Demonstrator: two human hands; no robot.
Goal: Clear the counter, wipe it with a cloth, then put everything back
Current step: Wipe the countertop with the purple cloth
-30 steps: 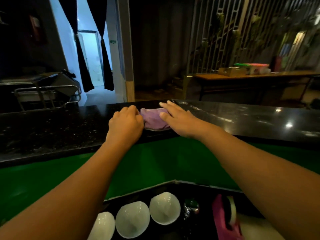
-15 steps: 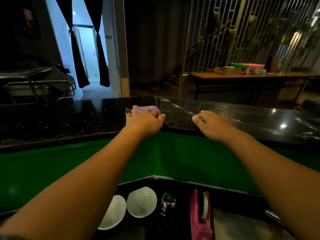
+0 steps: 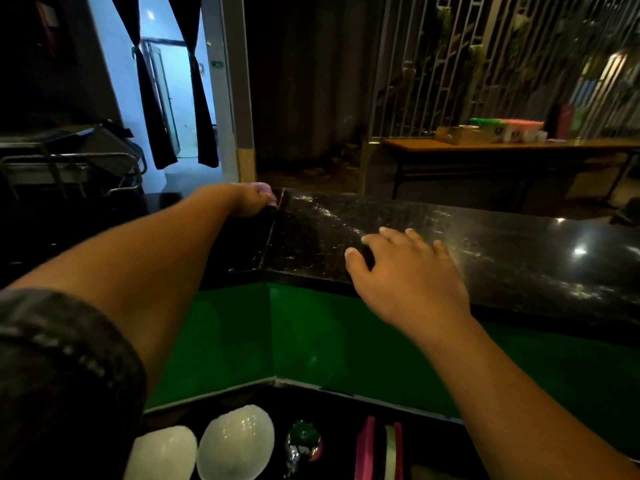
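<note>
Low beneath my arms, a dark lower shelf (image 3: 346, 407) is carrying things side by side: a left white bowl (image 3: 162, 452), a right white bowl (image 3: 235, 441) just beside it, a small shiny green object (image 3: 304, 439) that I cannot identify, and a pink tape dispenser (image 3: 363, 448). My dark sleeve (image 3: 52, 375) is filling the lower left corner. A green panel (image 3: 311, 341) is rising from the shelf to the black stone bench (image 3: 502, 258).

My right grip (image 3: 408, 275) is resting palm down at the bench's near edge, fingers spread and straight, fingertips touching the stone, holding nothing.

My left grip (image 3: 247, 200) is reaching across to the bench's far edge, just left of a seam (image 3: 273, 230) in the stone. Its fingers are curling over the purple cloth (image 3: 266, 192), which is lying on the bench under that grip; only a thin strip is showing past the knuckles.

Beyond the bench, a wooden table (image 3: 485, 145) is holding some boxes (image 3: 505, 128) in front of a white lattice screen (image 3: 450, 64). Off to the left, a metal rack (image 3: 69, 161) is standing near a lit doorway (image 3: 173, 98) hung with dark curtains (image 3: 152, 116).
</note>
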